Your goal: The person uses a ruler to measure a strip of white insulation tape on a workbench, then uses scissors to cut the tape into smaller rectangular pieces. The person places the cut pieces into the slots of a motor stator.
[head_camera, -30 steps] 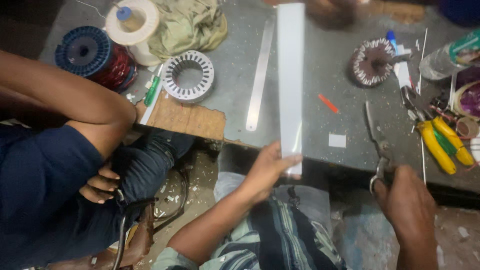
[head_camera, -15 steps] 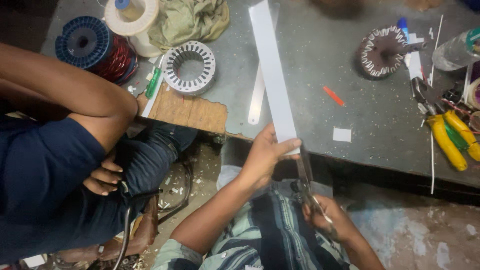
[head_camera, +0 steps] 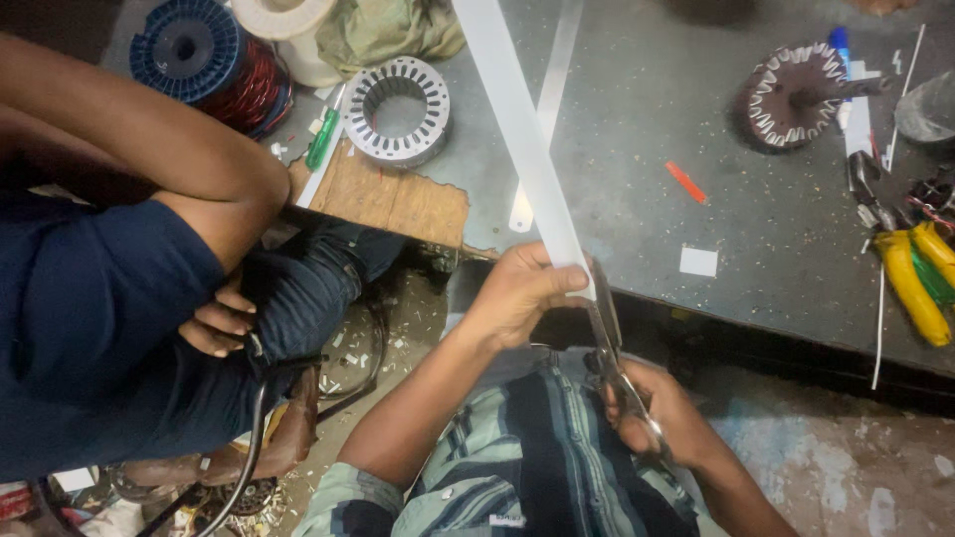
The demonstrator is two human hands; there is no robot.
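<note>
So the left hand (head_camera: pixel 517 296) has its fingers pinched around the near end of a long white paper strip (head_camera: pixel 522 139), holding it taut and slanted up over the grey surface (head_camera: pixel 637 149), looks like that keeps it flat for the blades. The right hand (head_camera: pixel 662 418) is clenched through the handles of the scissors (head_camera: pixel 609 343), blades right at the strip's lower end just off the surface edge. A second strip (head_camera: pixel 547 119) lies flat underneath. Stator core (head_camera: pixel 396 109), wire spool (head_camera: pixel 189 55) and yellow-handled pliers (head_camera: pixel 910 283) sit off to the sides. Another person's arm (head_camera: pixel 149 149) rests at left.
</note>
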